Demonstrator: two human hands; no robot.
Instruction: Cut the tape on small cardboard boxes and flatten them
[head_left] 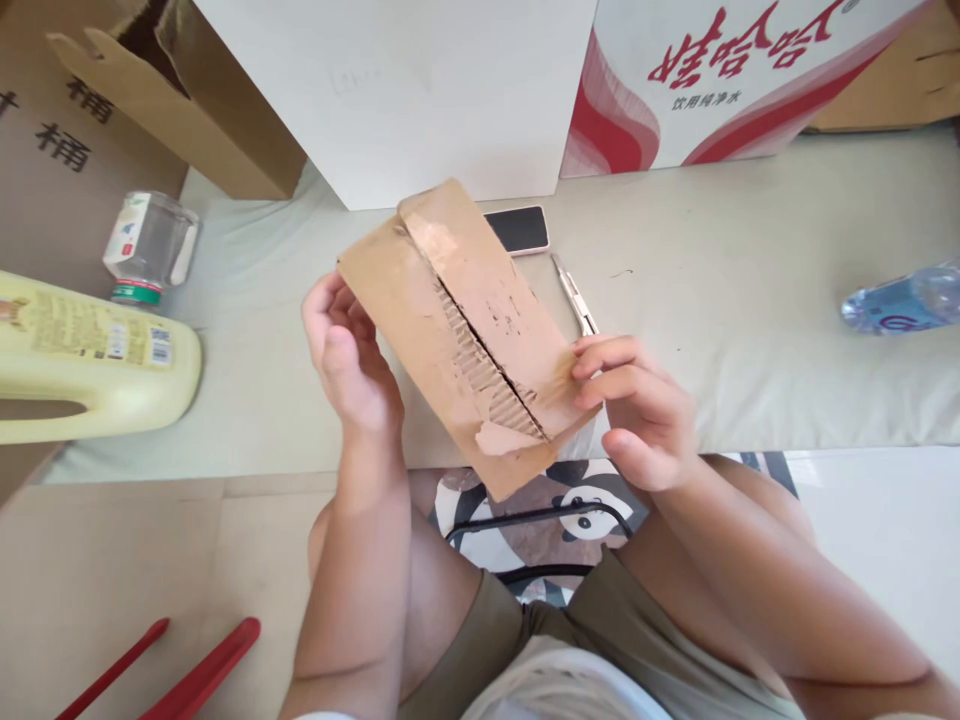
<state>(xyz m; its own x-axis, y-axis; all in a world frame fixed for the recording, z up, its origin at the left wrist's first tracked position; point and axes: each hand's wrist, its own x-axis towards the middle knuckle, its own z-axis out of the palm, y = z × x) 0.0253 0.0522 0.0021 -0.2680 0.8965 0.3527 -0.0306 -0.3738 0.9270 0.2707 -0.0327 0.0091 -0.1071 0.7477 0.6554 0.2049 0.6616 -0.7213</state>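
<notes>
Between the two hands tilts one cardboard box. The left hand curls its fingers behind one edge, tips hidden, so I can't tell their grip; the right hand grips the near right corner, thumb clear. The brown face is scuffed, its corrugation bare beside a dark slit. Just beyond the right fingers, one cutter and one phone lie on pale cloth; farther beyond stands a red-printed carton.
</notes>
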